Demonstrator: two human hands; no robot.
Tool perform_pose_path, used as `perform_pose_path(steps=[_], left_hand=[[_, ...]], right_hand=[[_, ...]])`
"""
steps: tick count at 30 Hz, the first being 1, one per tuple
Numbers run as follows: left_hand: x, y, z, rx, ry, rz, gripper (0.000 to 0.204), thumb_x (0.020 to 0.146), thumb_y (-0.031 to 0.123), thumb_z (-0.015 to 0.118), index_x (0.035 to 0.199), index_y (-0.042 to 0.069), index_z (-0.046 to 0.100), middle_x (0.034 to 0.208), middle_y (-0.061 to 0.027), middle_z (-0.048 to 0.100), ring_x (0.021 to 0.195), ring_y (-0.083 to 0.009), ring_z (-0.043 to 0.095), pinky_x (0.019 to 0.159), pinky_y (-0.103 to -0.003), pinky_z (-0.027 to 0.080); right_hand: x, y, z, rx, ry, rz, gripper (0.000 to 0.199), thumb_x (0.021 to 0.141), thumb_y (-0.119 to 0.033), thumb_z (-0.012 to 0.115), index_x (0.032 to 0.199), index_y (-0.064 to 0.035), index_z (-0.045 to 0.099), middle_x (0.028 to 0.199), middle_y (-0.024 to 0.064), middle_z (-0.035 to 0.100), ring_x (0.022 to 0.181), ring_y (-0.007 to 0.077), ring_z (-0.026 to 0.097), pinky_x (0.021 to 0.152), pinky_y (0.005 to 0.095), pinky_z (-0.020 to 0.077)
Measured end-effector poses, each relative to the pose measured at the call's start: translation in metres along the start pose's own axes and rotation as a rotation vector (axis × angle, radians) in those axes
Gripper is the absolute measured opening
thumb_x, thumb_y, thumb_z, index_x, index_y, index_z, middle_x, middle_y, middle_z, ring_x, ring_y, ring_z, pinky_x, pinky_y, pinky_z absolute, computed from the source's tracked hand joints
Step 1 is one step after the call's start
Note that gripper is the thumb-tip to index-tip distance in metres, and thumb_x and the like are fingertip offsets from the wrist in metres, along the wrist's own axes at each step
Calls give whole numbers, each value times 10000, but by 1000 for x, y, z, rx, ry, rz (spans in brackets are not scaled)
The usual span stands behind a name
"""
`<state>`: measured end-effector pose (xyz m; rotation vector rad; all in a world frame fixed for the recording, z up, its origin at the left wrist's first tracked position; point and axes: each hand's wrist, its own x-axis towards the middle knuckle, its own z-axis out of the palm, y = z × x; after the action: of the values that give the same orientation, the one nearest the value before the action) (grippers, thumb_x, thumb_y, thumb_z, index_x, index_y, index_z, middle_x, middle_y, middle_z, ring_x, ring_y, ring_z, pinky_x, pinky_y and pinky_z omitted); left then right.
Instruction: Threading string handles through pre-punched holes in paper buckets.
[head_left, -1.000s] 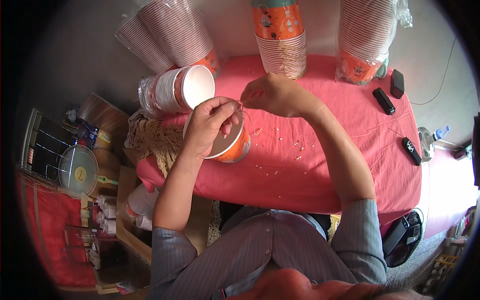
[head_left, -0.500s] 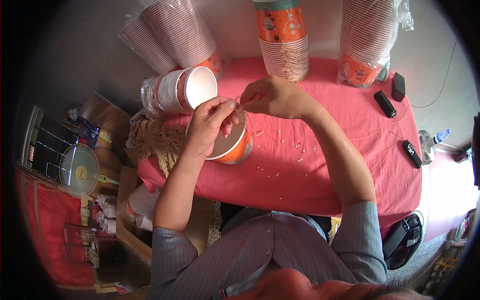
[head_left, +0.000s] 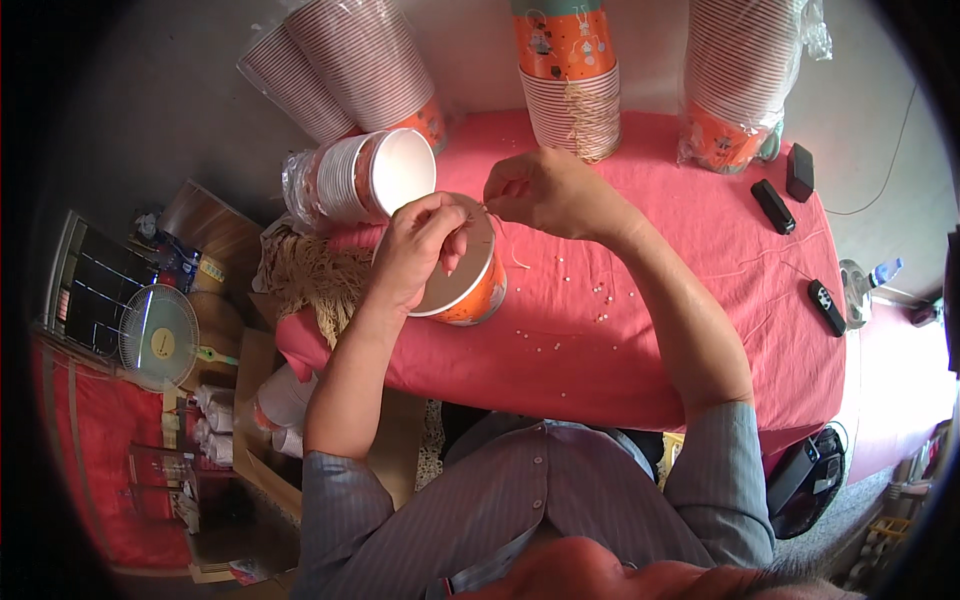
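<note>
Cord shift: its loose tail, curled up at the end half a second ago, now hangs straighter toward the near right; both hands keep almost the same pose.
Cord place: the thin cord [head_left: 507, 238] runs from the fingertips, above the far right rim of the orange paper bucket [head_left: 480, 300], at the left part of the red-covered table [head_left: 700, 310].
Left hand: the left hand [head_left: 425, 243] has thumb and forefinger closed in a pinch on the cord, the other fingers loosely curled over the bucket's mouth.
Right hand: the right hand [head_left: 555, 195] comes in from the right, thumb and forefinger drawn together; it appears to pinch the cord just beside the left fingertips. Whether there is a knot cannot be told.
Cord handling: probably very light, limp and easily tangled; best held by the fingertips close to the worked spot, leaving the tail loose.
Cord direction: long axis slants from the fingertips toward the near right, free end pointing right.
Around: small pale beads [head_left: 602, 302] lie right of the bucket; a bundle of cords [head_left: 318, 280] lies to its left.
</note>
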<state>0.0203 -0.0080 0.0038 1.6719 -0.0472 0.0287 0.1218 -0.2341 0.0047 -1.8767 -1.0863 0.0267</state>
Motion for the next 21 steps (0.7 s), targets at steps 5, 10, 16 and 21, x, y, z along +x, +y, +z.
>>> perform_pose_path(steps=[5,10,16,21], left_hand=[[-1,4,5,24,22,-23,235,1074,168,593,942,20,718,719,2,624,578,-63,537,517,-232,422],[1,-3,0,30,7,-23,205,1049,137,588,956,18,727,713,8,607,569,-52,523,508,-227,402],[-2,-3,2,89,-32,-9,159,1029,102,618,969,30,746,717,35,605,537,-19,481,477,-220,361],[0,-9,2,147,-22,26,156,1035,100,626,1002,36,765,746,65,624,551,-2,481,478,-212,358]], right_hand=[[-2,-5,-1,-34,22,-54,172,957,-127,765,1077,-8,793,942,144,815,898,253,797,841,389,631],[-3,-8,-3,-92,57,-57,168,951,-119,762,1076,-10,790,955,158,818,901,281,803,840,399,636],[-4,-10,-4,-148,-36,-16,172,944,-146,760,1079,-48,801,963,152,819,915,295,807,844,414,633],[-3,-5,-5,-171,-45,-37,171,942,-158,761,1074,-61,808,956,142,816,916,294,801,848,416,629]])
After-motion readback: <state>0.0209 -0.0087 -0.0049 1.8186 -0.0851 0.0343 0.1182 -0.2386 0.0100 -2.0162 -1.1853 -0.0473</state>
